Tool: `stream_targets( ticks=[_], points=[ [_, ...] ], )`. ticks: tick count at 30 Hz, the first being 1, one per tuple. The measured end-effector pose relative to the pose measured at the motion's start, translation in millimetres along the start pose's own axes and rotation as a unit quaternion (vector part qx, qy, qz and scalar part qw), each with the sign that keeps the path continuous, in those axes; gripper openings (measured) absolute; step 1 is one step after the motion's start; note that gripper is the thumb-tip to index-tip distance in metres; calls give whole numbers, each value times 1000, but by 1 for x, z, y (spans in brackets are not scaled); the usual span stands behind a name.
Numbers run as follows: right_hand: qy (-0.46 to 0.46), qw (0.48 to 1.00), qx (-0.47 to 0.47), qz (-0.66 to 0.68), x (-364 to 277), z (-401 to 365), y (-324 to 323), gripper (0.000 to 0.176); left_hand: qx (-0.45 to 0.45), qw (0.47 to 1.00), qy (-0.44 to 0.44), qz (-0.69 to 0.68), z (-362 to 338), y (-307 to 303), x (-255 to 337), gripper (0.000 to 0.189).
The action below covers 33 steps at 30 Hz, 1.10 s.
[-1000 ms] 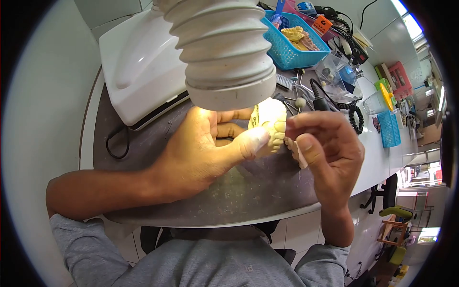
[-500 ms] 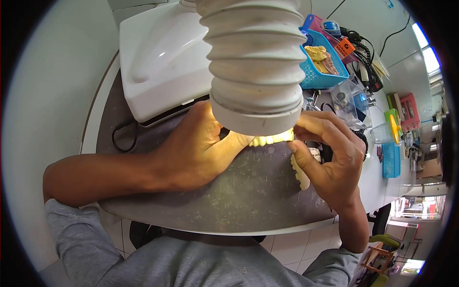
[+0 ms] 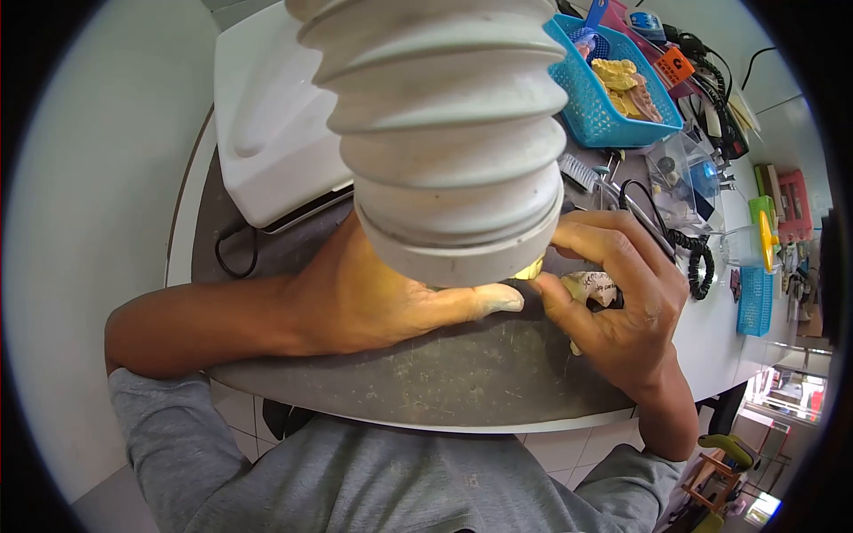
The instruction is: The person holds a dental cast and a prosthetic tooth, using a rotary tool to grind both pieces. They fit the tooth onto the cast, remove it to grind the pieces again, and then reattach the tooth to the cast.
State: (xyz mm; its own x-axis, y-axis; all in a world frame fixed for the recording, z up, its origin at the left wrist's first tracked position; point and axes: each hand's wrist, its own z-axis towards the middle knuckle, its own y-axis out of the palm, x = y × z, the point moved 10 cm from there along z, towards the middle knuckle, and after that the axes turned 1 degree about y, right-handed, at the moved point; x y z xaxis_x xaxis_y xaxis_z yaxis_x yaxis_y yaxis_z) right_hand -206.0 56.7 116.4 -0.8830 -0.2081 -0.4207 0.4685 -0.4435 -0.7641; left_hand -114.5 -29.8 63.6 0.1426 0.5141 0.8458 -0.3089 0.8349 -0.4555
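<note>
A brightly lit yellowish dental model peeks out from under the hose mouth; most of it is hidden. My right hand is closed, its thumb and fingertips pinching the visible end. On the other side, my left hand has its thumb stretched out below the hose rim, with a pale, dusty-looking tip. Its other fingers are hidden behind the hose, so their grip does not show. Partly behind my right hand, a second dental model with handwriting lies on the grey work mat.
A wide ribbed white hose hangs over both hands. The white machine housing stands at the left. At back right are a blue basket of dental casts, a clear container and a coiled black cord.
My left thumb has shifted right and straightened, and the row of teeth seen before is now mostly hidden. The view has shifted, with the hose lower. My right hand keeps its pinch.
</note>
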Motion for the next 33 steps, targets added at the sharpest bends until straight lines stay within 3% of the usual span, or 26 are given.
stream_targets(
  ticks=[13, 22, 27, 33],
  points=[
    [25, 999, -28, 8, 3, -2, 6, 35, -29, 999, -41, -9, -5, 6, -13, 58],
    [3, 1000, -5, 10, 0, -2, 3, 38, 9, 999, -20, -30, -7, 0, -12, 52],
    [23, 999, -35, 11, 2, -4, 7, 36, -19, 997, -70, -28, -18, 6, -29, 51],
    [21, 999, -36, 5, 1, -4, 7, 36, -31, 997, -65, -17, -18, 6, -29, 52]
  ],
)
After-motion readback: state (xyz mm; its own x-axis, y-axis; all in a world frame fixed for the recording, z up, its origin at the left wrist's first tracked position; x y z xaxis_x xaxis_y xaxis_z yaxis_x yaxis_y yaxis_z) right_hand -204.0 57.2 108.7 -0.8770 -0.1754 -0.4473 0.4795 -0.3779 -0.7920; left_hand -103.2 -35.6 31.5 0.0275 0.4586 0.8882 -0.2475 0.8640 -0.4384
